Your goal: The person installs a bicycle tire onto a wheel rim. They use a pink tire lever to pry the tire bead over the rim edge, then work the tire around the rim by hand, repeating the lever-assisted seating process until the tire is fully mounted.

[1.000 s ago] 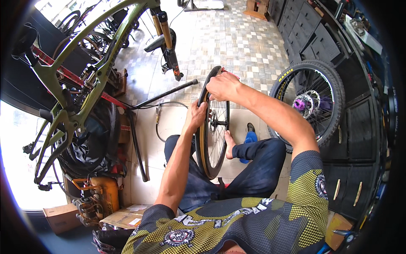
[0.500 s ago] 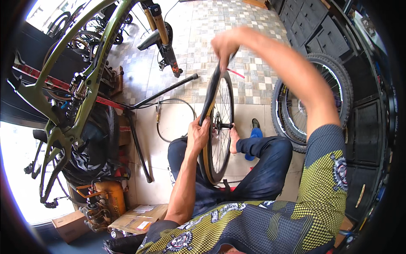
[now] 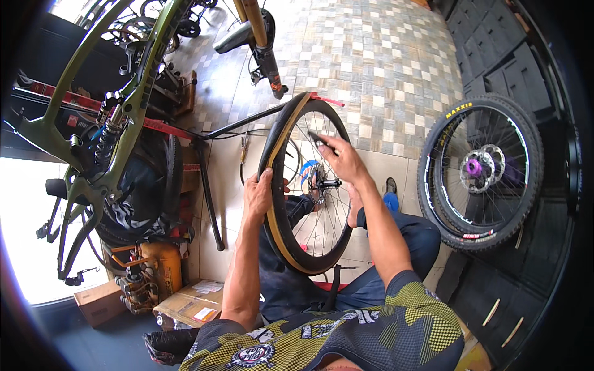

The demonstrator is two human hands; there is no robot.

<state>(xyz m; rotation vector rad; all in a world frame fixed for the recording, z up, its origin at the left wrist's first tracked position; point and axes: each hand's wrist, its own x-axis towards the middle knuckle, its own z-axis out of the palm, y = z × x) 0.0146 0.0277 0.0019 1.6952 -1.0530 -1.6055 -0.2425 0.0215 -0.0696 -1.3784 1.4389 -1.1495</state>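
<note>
A bicycle wheel [image 3: 344, 133] with a deep black rim stands upright between my legs. Its black tire [image 3: 279, 137] with a tan sidewall bulges away from the rim along the upper left. My left hand [image 3: 257, 196] is closed round the tire's left side, thumb on the sidewall; the other fingertips are partly hidden. My right hand [image 3: 345, 162], in front of the spokes, pinches a slim black tool [image 3: 322, 137] that looks like a tire lever. At the wheel's top a thin red strip or lever [image 3: 327, 99] sticks out to the right. A cassette [image 3: 317, 180] sits at the hub.
To the left, a green bike frame [image 3: 141, 105] hangs over a stand with black legs [image 3: 209, 201]. Two knobby-tired wheels [image 3: 533, 185] lean against dark drawers [image 3: 489, 43] on the right. An orange compressor [image 3: 162, 263] and a cardboard box [image 3: 185, 304] are at the lower left.
My right hand has come down from above the wheel's top to in front of the spokes. The wheel has turned and tilted left, my left hand moving left with it.
</note>
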